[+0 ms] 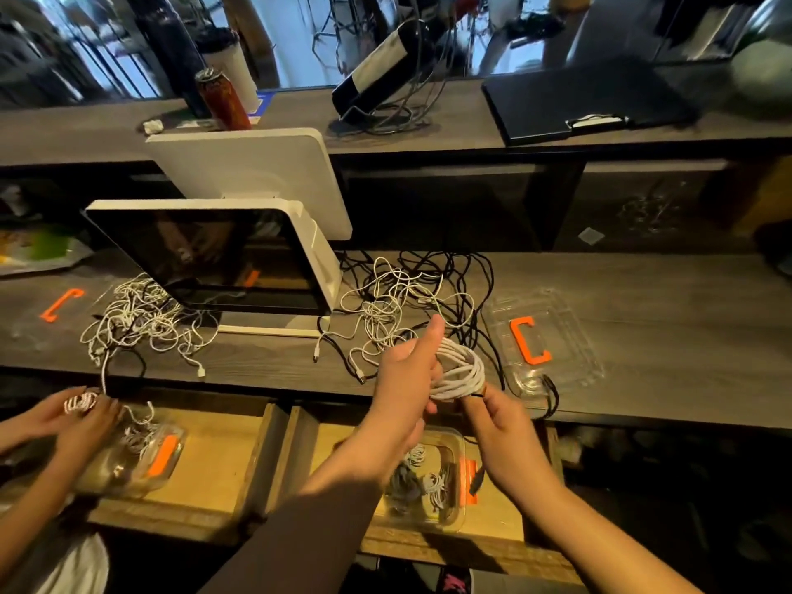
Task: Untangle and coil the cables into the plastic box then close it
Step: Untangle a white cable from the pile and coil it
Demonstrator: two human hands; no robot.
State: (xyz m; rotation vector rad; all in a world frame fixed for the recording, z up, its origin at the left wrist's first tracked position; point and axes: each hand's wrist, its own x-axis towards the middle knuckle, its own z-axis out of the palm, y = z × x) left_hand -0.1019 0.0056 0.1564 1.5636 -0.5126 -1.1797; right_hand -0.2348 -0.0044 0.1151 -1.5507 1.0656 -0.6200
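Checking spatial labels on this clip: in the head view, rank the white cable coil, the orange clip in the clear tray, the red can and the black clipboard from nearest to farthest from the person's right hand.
1. White cable coil: touching the right hand.
2. Orange clip: in the clear tray, just right of the hand.
3. Black clipboard: upper shelf, far right.
4. Red can: upper shelf, far left.

Single head view, wide-angle. Interior dim and warm-toned; the brightest area is cool daylight through the row of glass panes along the top edge [300, 40], slightly overexposed. Strong barrel distortion: the dark grey wood-grain counter [643, 293] bows toward both side edges. The background behind the glass and the far corners are smeared and out of focus. The dark glossy screen of the white tablet terminal [214, 255] carries dim reflections. The open pale wooden drawers [223, 448] catch warmer light. Underside recesses read near black. Centre moderately sharp, fine detail soft.
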